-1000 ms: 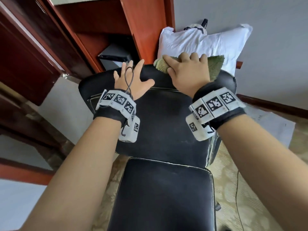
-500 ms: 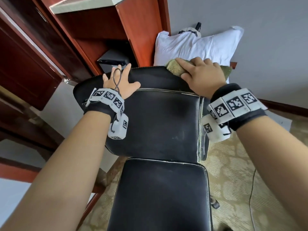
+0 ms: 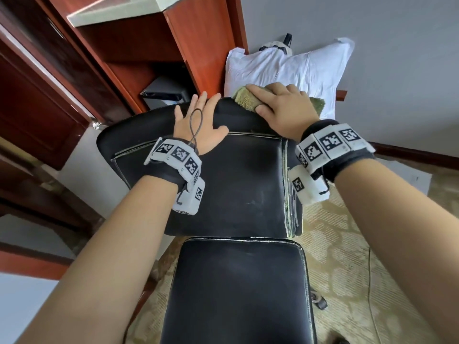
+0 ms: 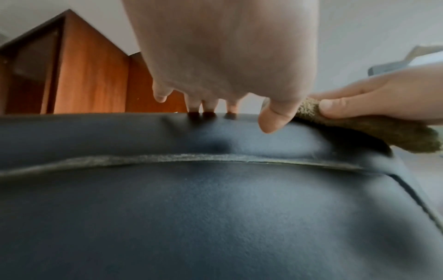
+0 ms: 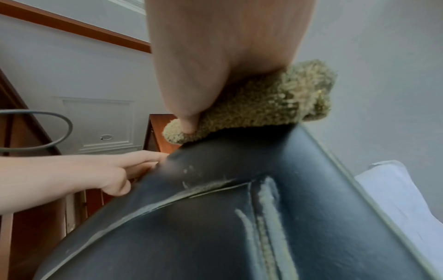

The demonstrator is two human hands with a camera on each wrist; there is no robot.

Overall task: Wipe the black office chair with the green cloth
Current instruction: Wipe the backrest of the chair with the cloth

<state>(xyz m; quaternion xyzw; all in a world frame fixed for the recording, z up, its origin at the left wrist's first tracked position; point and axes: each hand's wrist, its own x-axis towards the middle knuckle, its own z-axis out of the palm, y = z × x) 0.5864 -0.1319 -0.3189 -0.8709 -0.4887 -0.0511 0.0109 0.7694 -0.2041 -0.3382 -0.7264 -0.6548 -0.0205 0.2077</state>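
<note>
The black office chair [image 3: 236, 182] faces me, its backrest over the seat [image 3: 236, 294]. The green cloth [image 3: 244, 99] lies on the backrest's top edge toward the right corner. My right hand [image 3: 283, 110] covers it with fingers curled over and thumb pinching its near side. The wrist views show the cloth [image 4: 383, 130] [image 5: 263, 106] squeezed against the leather under the right hand [image 5: 215, 47]. My left hand [image 3: 198, 122] rests flat on the top edge just left of the cloth. Its fingers are straight, and the left hand [image 4: 227, 56] holds nothing.
A red-brown wooden desk [image 3: 198, 45] stands behind the chair on the left, with a black box [image 3: 164, 91] in its recess. A white pillow [image 3: 285, 68] leans on the grey wall right behind the backrest. Patterned carpet [image 3: 342, 244] and a thin cable [image 3: 370, 294] lie to the right.
Since half a second ago the right hand has slid the cloth leftward along the top edge. The left hand has shifted right, so the hands are closer together.
</note>
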